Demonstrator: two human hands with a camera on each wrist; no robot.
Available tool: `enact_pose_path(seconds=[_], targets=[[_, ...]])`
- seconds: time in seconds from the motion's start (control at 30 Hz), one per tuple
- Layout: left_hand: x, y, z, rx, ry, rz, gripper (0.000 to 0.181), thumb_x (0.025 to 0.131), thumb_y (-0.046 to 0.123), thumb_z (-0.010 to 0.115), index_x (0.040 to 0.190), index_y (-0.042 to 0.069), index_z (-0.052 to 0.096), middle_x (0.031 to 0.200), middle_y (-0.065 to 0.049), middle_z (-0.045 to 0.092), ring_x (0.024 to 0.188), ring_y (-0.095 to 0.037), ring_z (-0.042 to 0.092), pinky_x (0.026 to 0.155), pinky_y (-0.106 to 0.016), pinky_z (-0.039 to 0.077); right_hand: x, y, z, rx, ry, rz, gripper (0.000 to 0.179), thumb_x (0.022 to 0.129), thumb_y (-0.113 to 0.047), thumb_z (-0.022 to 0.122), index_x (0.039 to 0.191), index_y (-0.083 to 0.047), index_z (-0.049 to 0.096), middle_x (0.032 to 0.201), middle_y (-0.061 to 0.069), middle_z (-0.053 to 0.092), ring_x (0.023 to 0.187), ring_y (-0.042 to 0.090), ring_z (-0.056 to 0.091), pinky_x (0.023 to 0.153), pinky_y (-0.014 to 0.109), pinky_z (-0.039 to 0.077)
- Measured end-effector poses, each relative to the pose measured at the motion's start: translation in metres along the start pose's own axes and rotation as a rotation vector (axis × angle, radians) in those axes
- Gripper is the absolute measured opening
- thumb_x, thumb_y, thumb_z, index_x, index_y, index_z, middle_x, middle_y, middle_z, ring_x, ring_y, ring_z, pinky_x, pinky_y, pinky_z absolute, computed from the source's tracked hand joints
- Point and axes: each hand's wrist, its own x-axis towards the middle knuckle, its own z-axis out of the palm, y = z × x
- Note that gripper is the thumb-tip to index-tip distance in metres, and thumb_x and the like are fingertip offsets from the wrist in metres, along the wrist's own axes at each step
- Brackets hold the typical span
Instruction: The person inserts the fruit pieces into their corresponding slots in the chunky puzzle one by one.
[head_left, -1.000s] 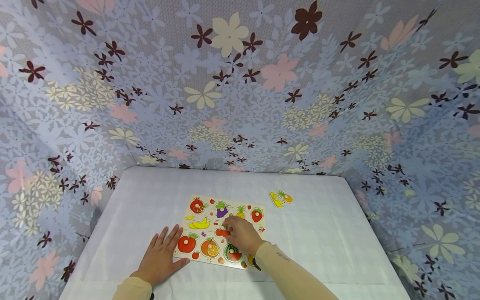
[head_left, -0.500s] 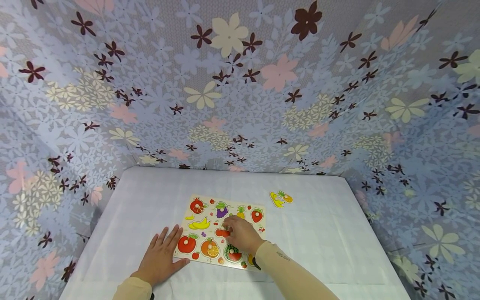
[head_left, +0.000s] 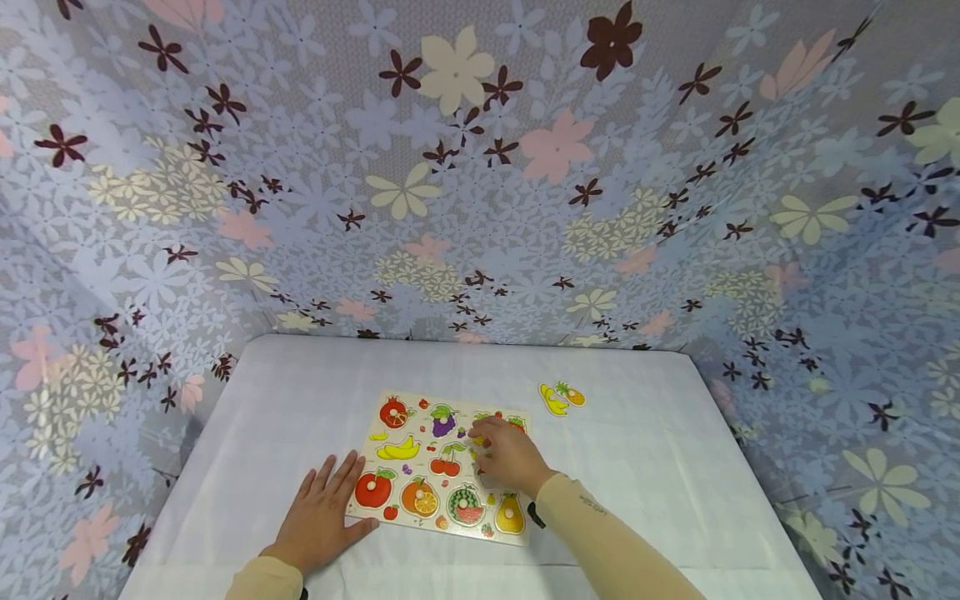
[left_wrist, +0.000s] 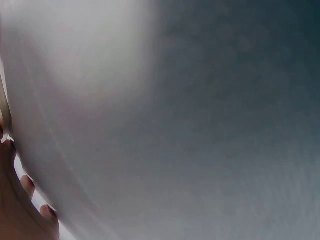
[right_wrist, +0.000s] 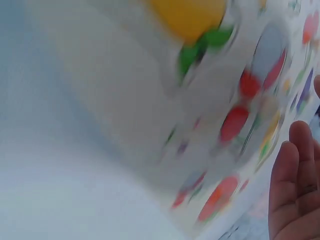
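A wooden fruit puzzle board [head_left: 416, 512] lies on the table in the head view. My left hand [head_left: 318, 510] rests flat beside its left edge, fingers spread, with the fingertips at the edge. In the left wrist view only part of the left hand [left_wrist: 22, 205] shows. My right hand [head_left: 512, 454] is over the board's right side, covering part of the pineapple and strawberry pictures. The right wrist view shows loosely bent fingers [right_wrist: 285, 175] and nothing held. To its left, the cherries [head_left: 446, 460] sit on the board, near the knobbed watermelon piece [head_left: 467, 506].
Two loose pieces, bananas [head_left: 553, 400] and a pineapple [head_left: 572, 394], lie together beyond the board's upper right corner. A white cloth covers the table [head_left: 637, 475]. Flowered fabric [head_left: 480, 208] stands behind and at both sides.
My right hand has left the cherries and moved right across the board, so the cherries, watermelon and pear now show fully. My left hand and the two loose pieces stay put.
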Motion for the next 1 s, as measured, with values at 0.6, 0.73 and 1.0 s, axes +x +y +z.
enact_pose_path(seconds=[0.6, 0.73, 1.0], targets=[[0.001, 0.0, 0.002, -0.025, -0.006, -0.019, 0.098, 0.084, 0.069, 0.064, 0.156, 0.009, 0.034, 0.161, -0.009, 0.03, 0.146, -0.04, 0.022, 0.116, -0.061, 0.015, -0.013, 0.088, -0.046, -0.052, 0.156, 0.291, 0.045, 0.081, -0.015, 0.082, 0.123, -0.014, 0.068, 0.124, 0.003, 0.064, 0.098, 0.021, 0.065, 0.079, 0.043, 0.055], [0.001, -0.001, 0.003, -0.028, 0.01, -0.006, 0.098, 0.083, 0.069, 0.063, 0.155, 0.008, 0.036, 0.16, -0.01, 0.032, 0.145, -0.041, 0.024, 0.115, -0.062, 0.018, -0.012, 0.1, -0.051, -0.035, 0.185, 0.338, 0.054, 0.08, -0.016, 0.083, 0.13, -0.011, 0.064, 0.125, 0.007, 0.065, 0.101, 0.025, 0.065, 0.083, 0.047, 0.054], [0.002, -0.001, 0.004, -0.017, -0.018, -0.03, 0.1, 0.083, 0.07, 0.063, 0.157, 0.01, 0.033, 0.161, -0.009, 0.029, 0.147, -0.04, 0.021, 0.116, -0.061, 0.015, -0.007, 0.113, -0.053, -0.035, 0.216, 0.359, 0.064, 0.079, -0.015, 0.083, 0.137, -0.008, 0.057, 0.126, 0.011, 0.064, 0.102, 0.027, 0.064, 0.084, 0.049, 0.053]])
